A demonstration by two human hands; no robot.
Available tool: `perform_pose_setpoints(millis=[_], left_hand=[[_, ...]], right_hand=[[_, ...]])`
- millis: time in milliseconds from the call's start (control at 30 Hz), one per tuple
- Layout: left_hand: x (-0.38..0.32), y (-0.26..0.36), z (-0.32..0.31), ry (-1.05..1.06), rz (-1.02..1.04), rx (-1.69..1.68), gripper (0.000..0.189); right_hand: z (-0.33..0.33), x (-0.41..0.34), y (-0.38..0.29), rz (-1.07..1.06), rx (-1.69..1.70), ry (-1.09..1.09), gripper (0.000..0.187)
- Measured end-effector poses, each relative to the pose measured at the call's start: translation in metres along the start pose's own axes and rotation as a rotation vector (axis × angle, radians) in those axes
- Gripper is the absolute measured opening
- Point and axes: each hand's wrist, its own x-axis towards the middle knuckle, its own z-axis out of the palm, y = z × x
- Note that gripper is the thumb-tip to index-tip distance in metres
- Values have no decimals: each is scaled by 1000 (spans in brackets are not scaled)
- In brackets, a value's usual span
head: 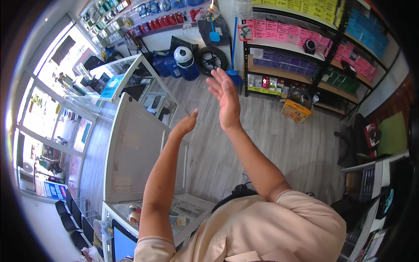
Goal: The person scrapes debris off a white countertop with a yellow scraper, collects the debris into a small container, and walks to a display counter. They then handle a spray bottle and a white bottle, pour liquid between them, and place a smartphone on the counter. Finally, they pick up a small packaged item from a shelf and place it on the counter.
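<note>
My right hand [226, 101] is raised over the floor with its palm showing and its fingers spread. Nothing is in it. Lower and to the left is my left hand [187, 123], seen edge-on with the thumb up. Its fingers are mostly hidden, so I cannot tell whether it holds anything. It is beside a grey-white counter flap or panel [137, 150] with paper notes stuck on it. The two hands are apart. Beyond them are a blue long-handled dustpan [233, 73] and a spoked wheel with a black tyre [212, 61].
Glass display cases [131, 78] stand at the left. Shelving [280, 76] with colour-labelled boxes lines the back right. A yellow carton [296, 109] with cables sits on the wood-look floor [262, 144]. A ball [184, 55] rests on a blue bucket [190, 72]. Black chairs [73, 217] stand lower left.
</note>
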Motion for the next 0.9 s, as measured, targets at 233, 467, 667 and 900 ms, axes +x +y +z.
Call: perform_pose_setpoints(millis=[233,467,667,900], left_hand=[[55,99,-25,164,595,-1733,83],[202,-15,-6,644,186,-286,76],[359,-38,-64,-99,95,-2284,89],[451,-35,-223,157,378,-1129,73]], right_hand=[[-93,94,127,362,-611,-401,78],[-2,195,184,806,207,-363,80],[-6,289,323,-332,-731,-1283,67],[-263,497,432,724,-1343,-481,72]])
